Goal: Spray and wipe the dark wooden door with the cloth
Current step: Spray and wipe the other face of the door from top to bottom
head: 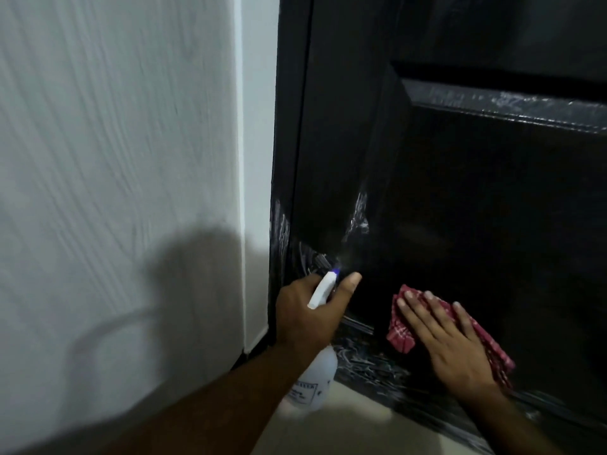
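Low on the door [476,208], around five o'clock, the right hand [450,339] presses the red cloth [400,336] flat, fingers straight. At six o'clock the left hand [305,313] grips the spray bottle [315,385]. Mist aimed near the edge might well drift and streak the wall [115,159].

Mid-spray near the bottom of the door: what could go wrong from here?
The left hand aims the white plastic spray bottle close to the edge of the dark wooden door; mist may reach the white textured wall.
Wet streaks on the bottom rail could drip onto the pale floor.
The right hand presses the red checked cloth flat, ungripped; it might slip.
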